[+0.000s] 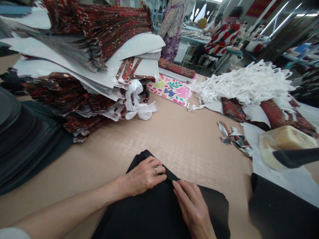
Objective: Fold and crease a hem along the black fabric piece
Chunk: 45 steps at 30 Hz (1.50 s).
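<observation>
A piece of black fabric (pixel 154 212) lies on the tan table (pixel 174 139) right in front of me. My left hand (pixel 146 176), with a ring on one finger, rests on the fabric's upper edge with fingers curled, pinching the cloth. My right hand (pixel 193 207) lies flat on the fabric just to the right, its fingertips meeting the left hand's at the edge.
Tall stacks of red patterned cloth and white paper (pixel 94 49) stand at the back left, dark fabric stacks (pixel 25 139) at the left. White strips (pixel 246 83), a yellowish block (pixel 284 142) and more black cloth (pixel 279 209) lie right. Other people work at far tables.
</observation>
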Motion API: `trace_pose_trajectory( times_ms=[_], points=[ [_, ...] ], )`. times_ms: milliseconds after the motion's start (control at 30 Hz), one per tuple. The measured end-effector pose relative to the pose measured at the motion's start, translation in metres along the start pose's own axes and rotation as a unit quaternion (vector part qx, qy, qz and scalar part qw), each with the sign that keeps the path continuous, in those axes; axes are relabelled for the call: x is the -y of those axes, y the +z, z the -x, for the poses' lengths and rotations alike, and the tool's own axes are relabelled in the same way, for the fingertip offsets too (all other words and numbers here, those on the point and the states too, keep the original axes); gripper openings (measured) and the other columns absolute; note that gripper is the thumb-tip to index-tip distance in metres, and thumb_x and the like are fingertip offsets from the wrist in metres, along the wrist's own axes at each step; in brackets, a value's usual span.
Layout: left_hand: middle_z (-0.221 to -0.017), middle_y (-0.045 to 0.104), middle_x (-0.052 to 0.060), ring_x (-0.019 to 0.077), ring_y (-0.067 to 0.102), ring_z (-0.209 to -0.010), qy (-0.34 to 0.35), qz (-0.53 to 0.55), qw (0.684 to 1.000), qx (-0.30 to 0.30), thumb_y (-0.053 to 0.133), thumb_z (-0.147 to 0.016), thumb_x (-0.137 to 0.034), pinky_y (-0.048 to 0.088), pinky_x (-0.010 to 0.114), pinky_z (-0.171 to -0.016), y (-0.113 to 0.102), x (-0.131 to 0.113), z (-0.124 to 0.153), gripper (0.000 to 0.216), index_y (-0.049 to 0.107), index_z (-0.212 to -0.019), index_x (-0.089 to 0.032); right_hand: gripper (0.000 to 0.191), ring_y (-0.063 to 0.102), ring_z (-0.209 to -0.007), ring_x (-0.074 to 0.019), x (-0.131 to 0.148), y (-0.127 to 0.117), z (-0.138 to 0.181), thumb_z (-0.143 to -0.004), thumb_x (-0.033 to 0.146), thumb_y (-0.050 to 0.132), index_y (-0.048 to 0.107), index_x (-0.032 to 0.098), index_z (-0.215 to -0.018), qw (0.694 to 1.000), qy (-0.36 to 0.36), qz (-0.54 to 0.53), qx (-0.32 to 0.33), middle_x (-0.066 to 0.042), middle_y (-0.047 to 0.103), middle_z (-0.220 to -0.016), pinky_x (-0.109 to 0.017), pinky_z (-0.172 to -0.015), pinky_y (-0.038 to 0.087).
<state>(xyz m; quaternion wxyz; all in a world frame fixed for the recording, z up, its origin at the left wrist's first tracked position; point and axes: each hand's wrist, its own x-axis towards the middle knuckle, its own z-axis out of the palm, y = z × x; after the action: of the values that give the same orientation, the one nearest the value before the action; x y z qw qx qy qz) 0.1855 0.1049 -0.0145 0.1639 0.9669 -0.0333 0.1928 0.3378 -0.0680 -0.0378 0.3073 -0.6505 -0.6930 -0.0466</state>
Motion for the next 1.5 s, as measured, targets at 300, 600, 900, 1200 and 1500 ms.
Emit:
trace_pose_trajectory(
  times_ms=[300, 600, 900, 1200, 1500],
  points=[
    [-0.082, 0.060, 0.005, 0.0157, 0.051, -0.081, -0.010, -0.028, 0.998, -0.058, 0.034, -0.094, -0.012, 0.040, 0.030, -0.072, -0.021, 0.019, 0.018, 0.025, 0.058, -0.090, -0.013, 0.040, 0.056, -0.083, -0.0169, 0.001, 0.002, -0.009, -0.085, 0.004, 0.043, 0.052, 0.018, -0.122, 1.000, -0.009, -0.010, -0.017, -0.010, 0.059, -0.092, -0.030, -0.068, 0.052],
    [-0.084, 0.064, 0.005, 0.0165, 0.056, -0.087, -0.005, -0.038, 0.997, -0.063, 0.039, -0.092, -0.011, 0.041, 0.032, -0.078, -0.022, 0.025, 0.025, 0.021, 0.059, -0.088, -0.016, 0.045, 0.057, -0.080, -0.0182, -0.002, 0.005, -0.004, -0.087, 0.008, 0.040, 0.045, 0.019, -0.130, 0.999, -0.045, 0.023, -0.008, -0.011, 0.060, -0.091, -0.031, -0.066, 0.051],
    [-0.082, 0.063, 0.005, 0.0162, 0.054, -0.082, -0.013, -0.068, 0.995, -0.071, 0.038, -0.092, -0.010, 0.041, 0.032, -0.077, -0.023, 0.028, 0.030, 0.022, 0.059, -0.088, -0.013, 0.049, 0.058, -0.084, -0.0187, -0.009, 0.000, -0.005, -0.084, 0.007, 0.041, 0.042, 0.017, -0.132, 0.996, -0.084, 0.020, 0.032, -0.012, 0.060, -0.094, -0.029, -0.069, 0.052],
    [-0.108, 0.062, 0.009, 0.0213, 0.050, -0.102, -0.032, -0.073, 0.996, -0.047, 0.035, -0.093, -0.009, 0.038, 0.036, -0.085, -0.026, 0.028, 0.053, 0.024, 0.055, -0.105, -0.010, 0.051, 0.057, -0.077, -0.0185, -0.008, 0.001, -0.015, -0.080, 0.006, 0.044, 0.044, 0.017, -0.130, 0.993, -0.114, 0.025, 0.028, -0.010, 0.060, -0.089, -0.028, -0.061, 0.050],
    [-0.110, 0.056, 0.010, 0.0245, 0.048, -0.106, -0.081, -0.081, 0.993, 0.029, 0.036, -0.090, -0.013, 0.037, 0.039, -0.088, -0.030, 0.016, 0.050, 0.035, 0.046, -0.123, -0.018, 0.064, 0.053, -0.070, -0.0170, 0.001, 0.006, -0.029, -0.074, 0.005, 0.034, 0.030, 0.013, -0.137, 0.985, -0.084, 0.071, 0.130, -0.009, 0.060, -0.088, -0.030, -0.062, 0.044]
  ],
)
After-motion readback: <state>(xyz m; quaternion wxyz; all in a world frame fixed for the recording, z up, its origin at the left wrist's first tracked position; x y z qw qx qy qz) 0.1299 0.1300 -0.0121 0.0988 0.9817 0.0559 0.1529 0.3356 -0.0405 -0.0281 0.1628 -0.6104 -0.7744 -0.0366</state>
